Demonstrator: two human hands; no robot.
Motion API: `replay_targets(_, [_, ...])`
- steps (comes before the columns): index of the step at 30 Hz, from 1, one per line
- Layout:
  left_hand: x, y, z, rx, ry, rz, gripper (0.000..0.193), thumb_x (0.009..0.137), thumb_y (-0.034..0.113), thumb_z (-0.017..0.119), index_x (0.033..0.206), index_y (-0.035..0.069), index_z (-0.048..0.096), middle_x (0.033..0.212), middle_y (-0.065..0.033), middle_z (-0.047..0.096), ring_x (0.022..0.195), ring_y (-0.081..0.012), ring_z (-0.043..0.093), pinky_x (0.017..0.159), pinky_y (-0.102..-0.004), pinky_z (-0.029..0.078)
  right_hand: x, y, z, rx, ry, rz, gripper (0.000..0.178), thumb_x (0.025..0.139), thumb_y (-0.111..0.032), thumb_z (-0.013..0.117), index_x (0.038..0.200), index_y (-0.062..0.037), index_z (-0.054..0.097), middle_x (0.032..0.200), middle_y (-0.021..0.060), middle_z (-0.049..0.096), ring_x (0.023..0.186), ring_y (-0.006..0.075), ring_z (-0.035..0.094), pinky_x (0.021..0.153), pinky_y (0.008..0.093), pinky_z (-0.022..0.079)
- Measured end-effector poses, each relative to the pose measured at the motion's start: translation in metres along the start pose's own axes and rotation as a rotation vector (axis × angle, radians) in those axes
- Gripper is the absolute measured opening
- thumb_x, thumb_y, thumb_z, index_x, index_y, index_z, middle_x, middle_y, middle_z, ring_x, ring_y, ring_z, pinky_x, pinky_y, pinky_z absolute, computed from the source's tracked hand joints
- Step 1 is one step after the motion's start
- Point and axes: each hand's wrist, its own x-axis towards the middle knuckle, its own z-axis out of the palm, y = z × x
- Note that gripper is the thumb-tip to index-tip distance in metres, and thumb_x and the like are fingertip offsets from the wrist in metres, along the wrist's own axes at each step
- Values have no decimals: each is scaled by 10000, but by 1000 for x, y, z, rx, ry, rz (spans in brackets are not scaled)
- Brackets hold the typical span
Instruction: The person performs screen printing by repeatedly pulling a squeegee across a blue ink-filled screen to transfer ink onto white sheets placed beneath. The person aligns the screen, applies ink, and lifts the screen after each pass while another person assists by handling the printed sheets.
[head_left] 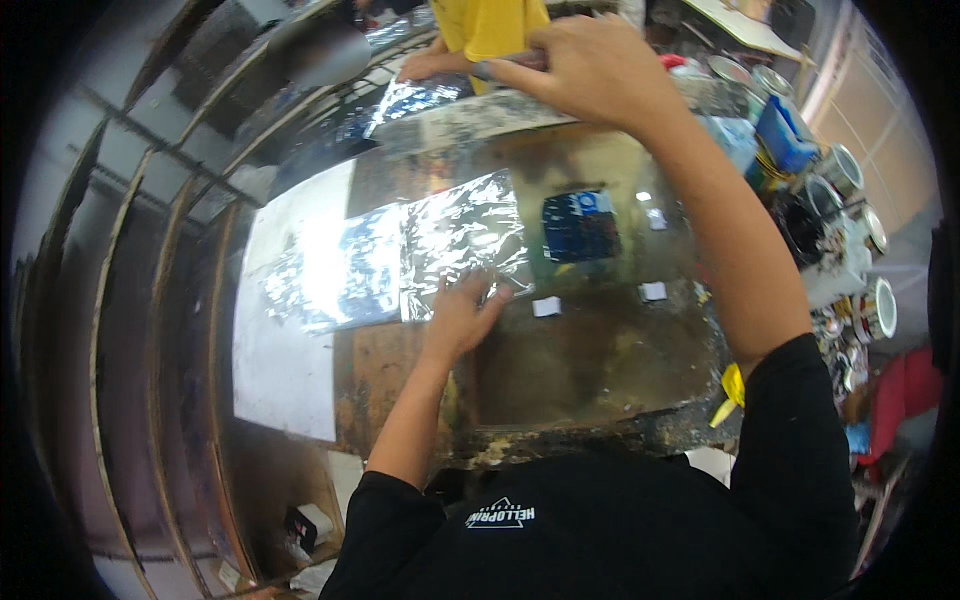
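My left hand (pixel 463 314) lies with fingers spread on the near edge of a shiny, clear-looking plastic sheet (pixel 468 225). Left of it, more glossy plastic (pixel 370 265) reflects the light strongly. My right hand (pixel 607 72) is raised at the far side of the table, its fingers wrapped round a brown bar (pixel 520 64); what the bar belongs to cannot be made out. Between my arms, a dark blue square (pixel 580 228) shows on the brownish work surface (pixel 590 360). Small white pieces (pixel 547 307) lie near the square.
A white board (pixel 285 370) covers the table's left part. Across the table, a person in a yellow shirt (pixel 490 28) has a hand on shiny film (pixel 425 95). Open cans (pixel 878 308) crowd the right side. Rack bars (pixel 160 360) stand at left.
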Motion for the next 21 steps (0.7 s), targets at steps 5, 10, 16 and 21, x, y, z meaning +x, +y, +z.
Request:
replay_targets(5, [28, 80, 63, 169, -86, 333, 1013, 950, 837, 475, 1650, 107, 422, 1723, -252, 308, 1608, -473, 226, 1290, -659, 68, 1, 0, -11, 126, -14, -57, 639, 1013, -589, 510, 867, -55, 828, 793, 200, 756, 822, 374, 750, 822, 483, 561])
replay_targets(10, [36, 137, 97, 136, -47, 370, 1115, 891, 901, 473, 1643, 79, 427, 1725, -251, 304, 1606, -484, 215, 1284, -677, 36, 11, 1, -16, 79, -122, 17, 688, 1008, -589, 520, 821, 11, 800, 784, 221, 751, 844, 377, 752, 851, 489, 570])
replay_targets(16, [22, 157, 112, 120, 14, 404, 1146, 861, 918, 493, 1622, 63, 447, 1706, -244, 332, 1575, -505, 252, 1278, -692, 46, 18, 12, 11, -30, 192, -90, 709, 1003, -588, 534, 853, 54, 798, 956, 227, 779, 923, 382, 750, 937, 475, 564])
replay_targets(21, [21, 159, 108, 59, 15, 421, 1126, 853, 907, 523, 1604, 70, 474, 1688, -234, 364, 1547, -513, 295, 1278, -694, 81, 21, 7, 2, 67, 161, -70, 693, 995, -577, 556, 1067, 72, 791, 1138, 213, 786, 1030, 363, 752, 1008, 435, 550])
